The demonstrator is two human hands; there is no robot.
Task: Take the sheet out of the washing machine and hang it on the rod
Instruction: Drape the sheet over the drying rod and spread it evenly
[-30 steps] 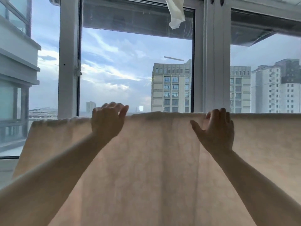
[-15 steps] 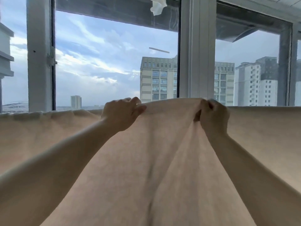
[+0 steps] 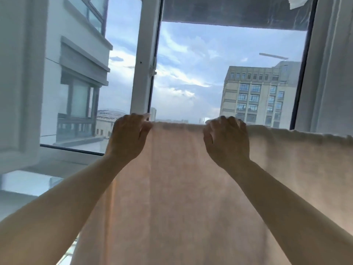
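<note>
A pale beige sheet point(image 3: 181, 188) hangs in front of me, draped over a rod that the cloth hides; its top fold runs from the middle to the right edge. My left hand point(image 3: 128, 138) pinches the sheet's left top corner, thumb and fingers closed on the cloth. About a hand's width to the right, my right hand point(image 3: 227, 140) has its fingers curled over the top fold, gripping it. The cloth falls straight down between my forearms. The washing machine is out of view.
A large window point(image 3: 219, 73) fills the space behind the sheet, with a white upright frame point(image 3: 145, 60) just above my left hand. The window sill point(image 3: 63, 155) lies lower left. Buildings and cloudy sky show outside. A pale curtain point(image 3: 336, 73) hangs at right.
The view has swung left along the sheet to its left end. Both hands have shifted left along the top fold, and the bunched cloth between them now lies flat.
</note>
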